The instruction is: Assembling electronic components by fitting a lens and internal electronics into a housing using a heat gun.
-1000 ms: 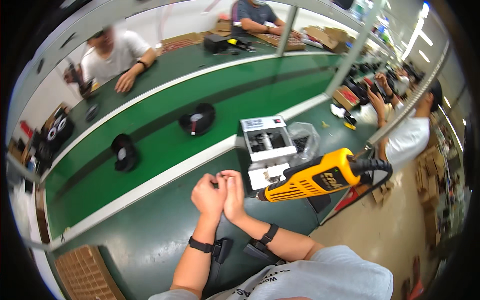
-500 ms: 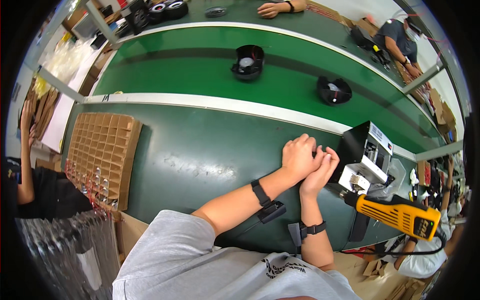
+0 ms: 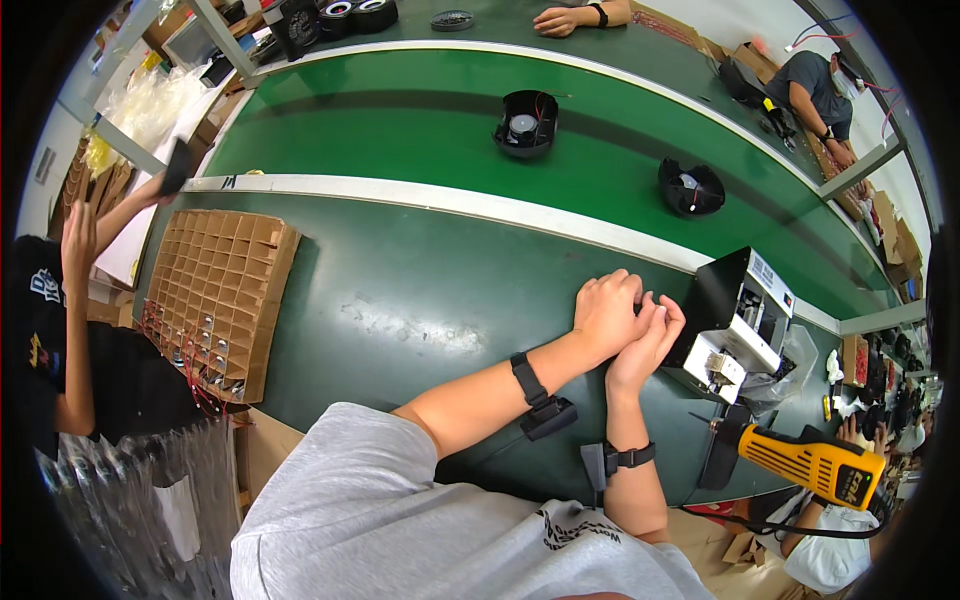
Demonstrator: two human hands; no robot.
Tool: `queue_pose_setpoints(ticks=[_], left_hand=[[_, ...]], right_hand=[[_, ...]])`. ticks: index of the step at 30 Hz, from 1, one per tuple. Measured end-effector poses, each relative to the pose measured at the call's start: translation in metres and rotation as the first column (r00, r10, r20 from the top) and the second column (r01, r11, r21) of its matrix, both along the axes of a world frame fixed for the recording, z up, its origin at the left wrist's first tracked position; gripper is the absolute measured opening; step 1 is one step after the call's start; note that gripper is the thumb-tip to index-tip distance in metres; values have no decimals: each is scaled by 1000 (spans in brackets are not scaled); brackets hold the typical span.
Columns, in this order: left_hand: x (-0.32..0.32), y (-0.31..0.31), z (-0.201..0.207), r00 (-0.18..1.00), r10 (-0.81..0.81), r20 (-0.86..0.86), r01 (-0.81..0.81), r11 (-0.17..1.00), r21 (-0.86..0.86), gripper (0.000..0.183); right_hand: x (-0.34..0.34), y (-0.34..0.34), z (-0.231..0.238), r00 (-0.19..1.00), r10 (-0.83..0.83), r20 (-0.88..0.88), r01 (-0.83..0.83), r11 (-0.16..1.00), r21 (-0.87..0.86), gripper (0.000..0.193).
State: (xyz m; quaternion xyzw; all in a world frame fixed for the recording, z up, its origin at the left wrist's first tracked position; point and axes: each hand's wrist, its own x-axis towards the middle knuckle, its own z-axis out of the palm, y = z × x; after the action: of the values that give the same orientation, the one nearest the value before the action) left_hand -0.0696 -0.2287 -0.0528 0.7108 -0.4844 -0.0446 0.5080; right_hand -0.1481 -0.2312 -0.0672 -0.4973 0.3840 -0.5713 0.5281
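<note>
My two hands meet over the dark green bench, just left of a black-and-silver boxy machine (image 3: pixel 735 320). The back of my left hand (image 3: pixel 606 316) faces up, its fingers curled in toward the other hand; whatever may be inside is hidden. Palm turned toward the left hand, my right hand (image 3: pixel 645 350) has its fingers loosely extended and lightly bent, with nothing visible in it. Both wrists wear black straps with small dark modules. To the right of my right hand a yellow electric screwdriver (image 3: pixel 810 463) with a black cord points its bit leftward.
A cardboard divider tray (image 3: pixel 215 290) with small parts stands at the left. Beyond a white rail (image 3: pixel 450 200) runs a green conveyor (image 3: pixel 350 120) carrying two black housings (image 3: pixel 525 125). A clear plastic bag (image 3: pixel 792 370) lies beside the machine. Co-workers sit at left, far side and right.
The whole view has shifted slightly, moving most things rightward in the picture. The screwdriver sits lower relative to the machine. At left, a co-worker's arm now reaches out with a dark object. My hands keep their pose.
</note>
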Motion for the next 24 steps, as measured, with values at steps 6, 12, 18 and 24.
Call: queue_pose_setpoints(ticks=[6,12,18,24], left_hand=[[2,1,1,1000,-2,11,2,1000,29,25],[-3,1,4,1000,-18,-9,18,998,62,26],[0,8,-3,1000,-2,-29,2,999,33,25],[-3,0,2,998,-58,-32,58,998,-11,22]], right_hand=[[4,0,1,999,1,47,-1,1000,8,24],[0,-1,2,997,-12,81,10,1000,28,26],[2,4,-1,994,35,104,-43,997,71,28],[-3,-8,-9,998,-54,37,56,997,-45,28]])
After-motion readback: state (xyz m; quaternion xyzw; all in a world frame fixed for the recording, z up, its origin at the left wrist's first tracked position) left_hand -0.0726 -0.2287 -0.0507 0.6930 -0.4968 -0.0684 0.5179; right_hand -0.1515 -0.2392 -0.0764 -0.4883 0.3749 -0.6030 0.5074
